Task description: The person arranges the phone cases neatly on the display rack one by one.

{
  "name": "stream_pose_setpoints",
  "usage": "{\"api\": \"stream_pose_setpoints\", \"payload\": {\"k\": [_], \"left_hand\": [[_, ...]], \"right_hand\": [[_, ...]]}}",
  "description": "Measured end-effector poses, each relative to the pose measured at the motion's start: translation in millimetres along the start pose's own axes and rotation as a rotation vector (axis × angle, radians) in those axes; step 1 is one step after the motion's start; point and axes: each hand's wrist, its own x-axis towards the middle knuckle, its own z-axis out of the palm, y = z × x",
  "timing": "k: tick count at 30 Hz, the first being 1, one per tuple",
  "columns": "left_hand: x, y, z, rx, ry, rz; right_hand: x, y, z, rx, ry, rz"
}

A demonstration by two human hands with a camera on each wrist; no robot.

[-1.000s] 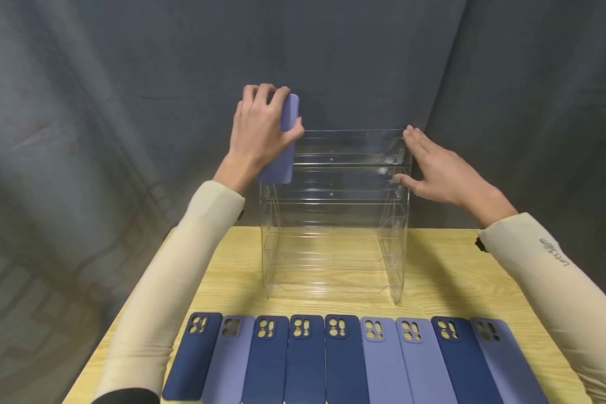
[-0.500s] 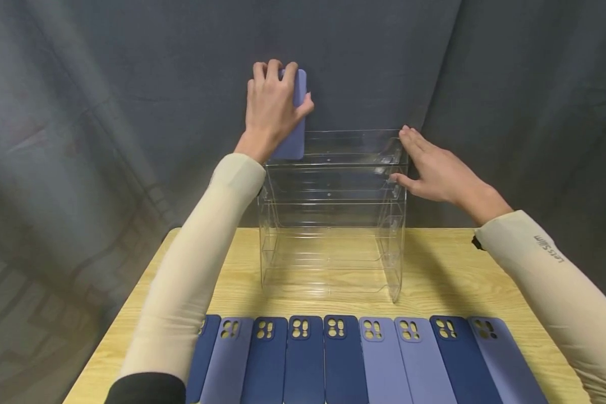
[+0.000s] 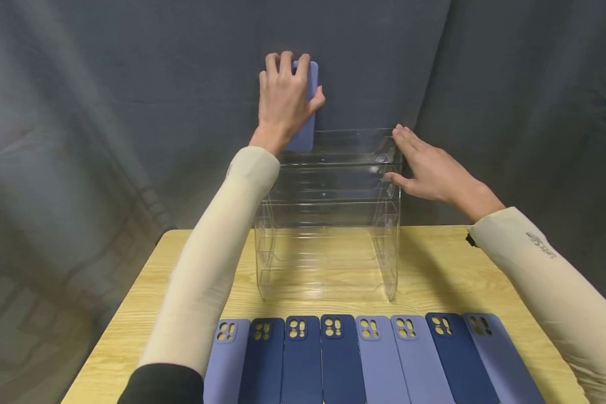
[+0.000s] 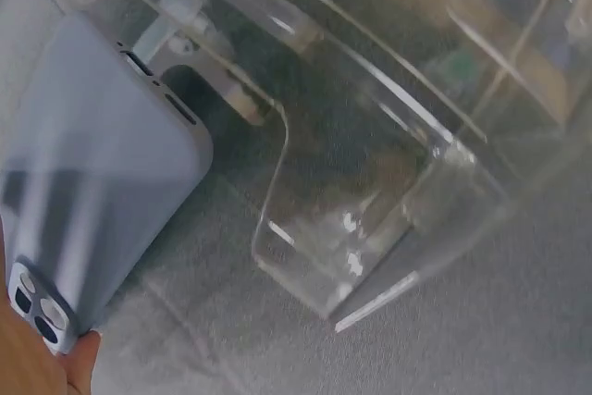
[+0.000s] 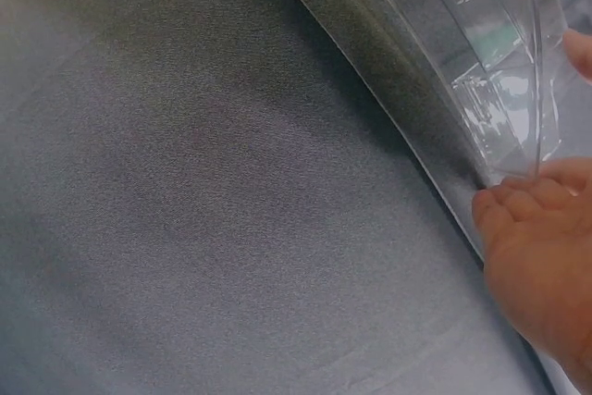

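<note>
My left hand [image 3: 287, 100] grips a lavender phone case [image 3: 305, 133] by its upper part, thumb on the right edge. The case stands nearly upright over the top left of a clear tiered rack [image 3: 328, 213]. In the left wrist view the case [image 4: 111, 154] lies beside the rack's transparent corner [image 4: 351, 228], its camera cutouts near my fingers. I cannot tell whether case and rack touch. With extended fingers, my right hand [image 3: 429, 168] rests against the rack's upper right side; the right wrist view shows its fingertips [image 5: 504, 205] at a corner.
A row of navy phone cases [image 3: 342, 365] and lavender phone cases [image 3: 379, 365] lies along the near side of the wooden table [image 3: 444, 269]. Behind the rack hangs a dark grey curtain [image 3: 363, 62]. My left sleeve [image 3: 202, 264] covers part of the table's left side.
My left hand has risen and shifted right with the lavender case, from beside the rack's upper tiers to above its top. My left forearm now hides the leftmost navy case. The right hand stays at the rack.
</note>
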Motion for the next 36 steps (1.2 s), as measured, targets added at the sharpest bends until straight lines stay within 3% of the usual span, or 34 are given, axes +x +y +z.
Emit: {"api": "stream_pose_setpoints", "payload": {"k": [8, 22, 28, 36], "left_hand": [[-1.0, -5.6, 9.7, 0.016, -0.005, -0.032], [-22.2, -12.5, 30.5, 0.015, -0.001, -0.055], [-24.4, -13.2, 32.6, -0.004, -0.021, -0.105], [-24.6, -11.1, 28.4, 0.036, -0.082, -0.123]], "right_hand": [[7.6, -5, 0, -0.005, -0.009, -0.009], [10.4, -8, 3, -0.002, -0.005, -0.010], [12.0, -10, 2, -0.003, -0.010, -0.006], [12.2, -10, 0, 0.001, -0.017, -0.003]]}}
